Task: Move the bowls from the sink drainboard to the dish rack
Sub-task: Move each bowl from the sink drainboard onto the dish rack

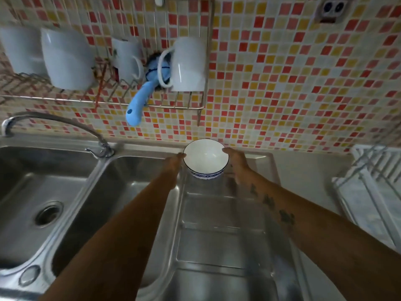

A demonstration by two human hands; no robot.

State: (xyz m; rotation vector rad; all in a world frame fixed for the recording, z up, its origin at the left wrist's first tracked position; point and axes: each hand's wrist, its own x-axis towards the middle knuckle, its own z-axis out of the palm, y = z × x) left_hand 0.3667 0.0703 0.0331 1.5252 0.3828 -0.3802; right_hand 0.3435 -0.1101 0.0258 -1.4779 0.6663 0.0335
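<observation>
A white bowl (205,157) with a blue patterned band stands upright at the far end of the steel drainboard (221,231), near the tiled wall. My left hand (173,168) touches its left rim and my right hand (237,164) touches its right rim, both cupped around it. Whether the bowl is lifted off the steel I cannot tell. A wire dish rack (138,101) hangs on the wall above the sink, with white mugs (188,64) and a white bowl (67,59) standing in it.
A double steel sink (65,192) with a curved tap (65,124) lies to the left. A blue-handled brush (138,103) pokes out of the wall rack. A white wire rack (373,187) stands on the counter at the right. A wall socket (333,7) is at top right.
</observation>
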